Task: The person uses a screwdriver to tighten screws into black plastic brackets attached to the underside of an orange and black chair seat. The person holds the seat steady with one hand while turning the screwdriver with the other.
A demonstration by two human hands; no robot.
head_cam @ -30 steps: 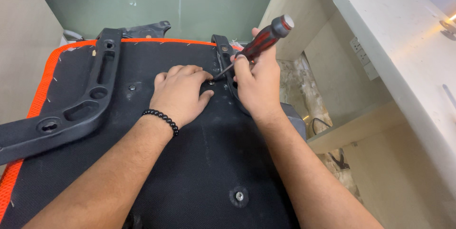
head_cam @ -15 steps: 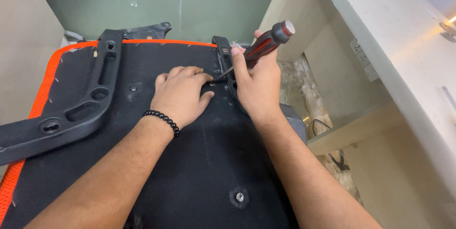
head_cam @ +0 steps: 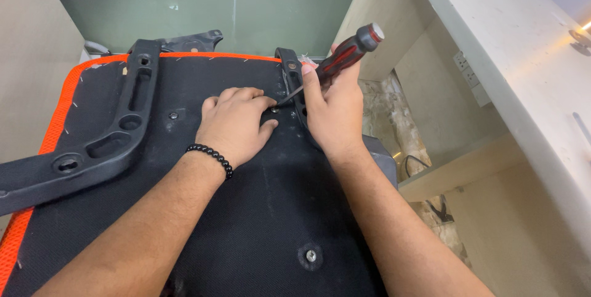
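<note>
A black fabric chair seat underside (head_cam: 246, 211) with an orange edge lies upside down in front of me. My right hand (head_cam: 335, 109) grips a screwdriver (head_cam: 345, 57) with a red and black handle, its tip set at a screw by the black plastic bracket (head_cam: 289, 72) on the seat's right side. My left hand (head_cam: 237, 124) rests flat on the fabric, its fingertips by the screwdriver tip. A black bead bracelet circles my left wrist.
A long black armrest bracket (head_cam: 104, 137) is mounted on the seat's left side. A screw insert (head_cam: 311, 256) sits in the fabric near me. A beige wall and white counter (head_cam: 511, 57) rise on the right, with a wall socket (head_cam: 468, 75) below it.
The screwdriver handle has shifted slightly in my right hand, tilting a little. My left hand stays in place on the seat.
</note>
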